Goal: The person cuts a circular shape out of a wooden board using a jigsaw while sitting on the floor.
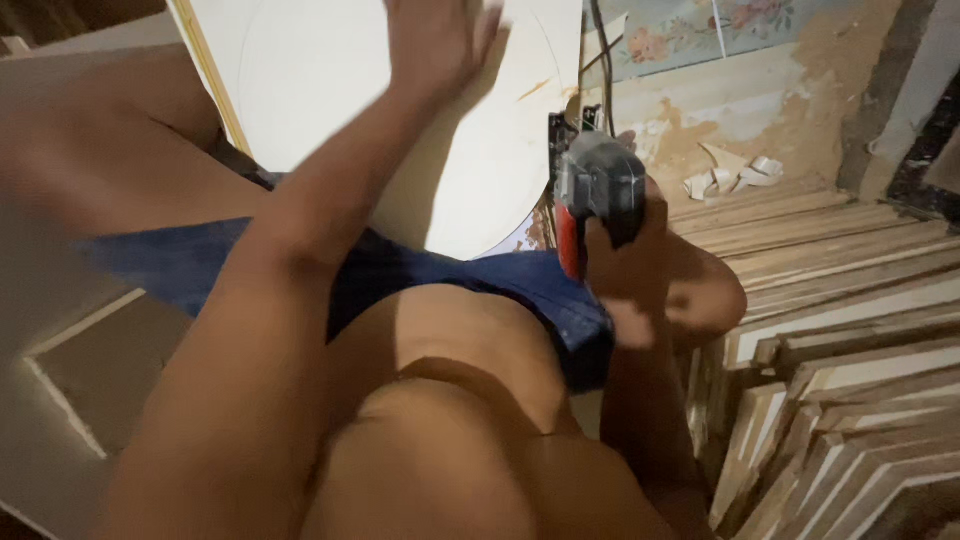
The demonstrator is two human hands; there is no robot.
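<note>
Your right hand [625, 270] is wrapped around the body of a grey-and-red saw [598, 195], fingers curled shut on its grip. The saw sits at the right edge of the white board [330, 80], just where the board's rounded lower edge curves up; its dark front end touches or nearly touches that edge, though blur keeps you from telling which. Its long axis runs roughly away from you, along the board's right side, with a black cable [597, 50] leading off from it past the board's top right corner.

Your left hand [435, 40] is spread flat, fingers open and splayed, over the board's upper middle. It seems to press on the surface, but motion blur leaves the contact unsure. A faint curved pencil line runs across the board to the right of that hand, between it and the saw.

So the saw lies right of and nearer to you than your open left hand, and your right hand is the one on it. Your knee in blue shorts [440, 275] props the board's lower edge. Right of the board, stacked wooden frames [850, 330] cover the floor, well apart from the left hand.
</note>
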